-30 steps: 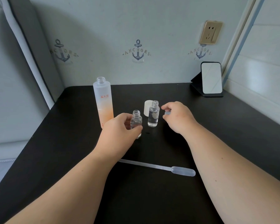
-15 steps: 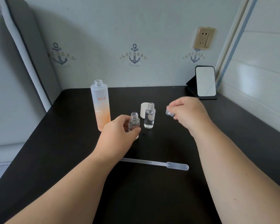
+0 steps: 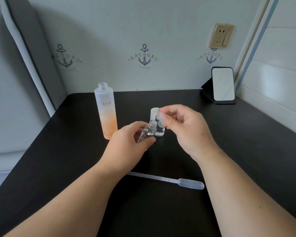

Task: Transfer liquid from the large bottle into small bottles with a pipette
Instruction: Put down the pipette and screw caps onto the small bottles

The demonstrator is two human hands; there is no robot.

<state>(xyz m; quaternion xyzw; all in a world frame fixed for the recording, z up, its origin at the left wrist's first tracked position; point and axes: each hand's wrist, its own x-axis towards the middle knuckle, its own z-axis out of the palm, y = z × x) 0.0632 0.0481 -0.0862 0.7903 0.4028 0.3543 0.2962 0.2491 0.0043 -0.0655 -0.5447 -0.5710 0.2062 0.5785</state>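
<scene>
1. Clear glass in your left hand (image 3: 126, 142): you grip a small bottle (image 3: 148, 132), lifted and tilted toward the right, mouth open.
2. Your right hand (image 3: 183, 127) pinches a small clear cap (image 3: 161, 117) between thumb and fingertips, just above and beside that open mouth.
3. The second small bottle (image 3: 160, 130) stands on the black table (image 3: 58, 159) right behind, liquid inside, with a white cap (image 3: 154, 112) behind it.
4. The large bottle (image 3: 106, 112) stands open to the left, well apart from your hands; the pipette (image 3: 169, 180) lies flat on the table near you, untouched by either hand.
5. My read: filling looks done for this bottle and you're on the capping step. Next you need to bring cap and mouth in line, seat the cap square, then turn it down while the left hand keeps the bottle steady.
6. Against half a second back: the bottle stood upright by the table and your right hand was off to the side with the cap; now the bottle is raised and tipped, and the cap has come in close to its neck.
</scene>
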